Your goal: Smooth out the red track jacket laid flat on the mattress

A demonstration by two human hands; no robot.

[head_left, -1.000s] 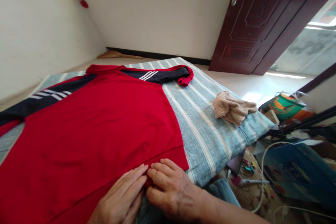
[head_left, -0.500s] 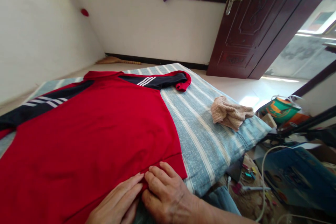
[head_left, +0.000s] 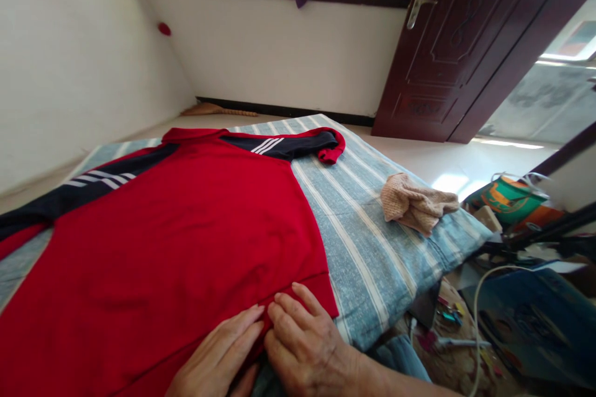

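Note:
A red sports jacket (head_left: 195, 242) lies spread out, with navy sleeves that carry white stripes. Its collar points away from me and its hem lies along the near edge of the bed. My left hand (head_left: 221, 350) has its fingers laid together over the hem, with the thumb lower down, partly hidden. Close beside it, my right hand (head_left: 310, 338) has its fingers bent over the same hem, near the corner. Red cloth shows between the fingers and thumbs of both hands. The far right sleeve curls back at its cuff.
A blue striped bedsheet (head_left: 358, 242) lies beneath the jacket. On it, to the right, is a crumpled beige knitted cloth (head_left: 414, 201). Beyond the bed's right side are a green bucket (head_left: 512, 198), a blue box (head_left: 535, 322) and a white cable (head_left: 477, 310). A dark red door (head_left: 447, 49) stands behind.
The whole view has shifted slightly, so everything appears a little farther right. Both hands stay on the hem, and the jacket's lie looks about the same.

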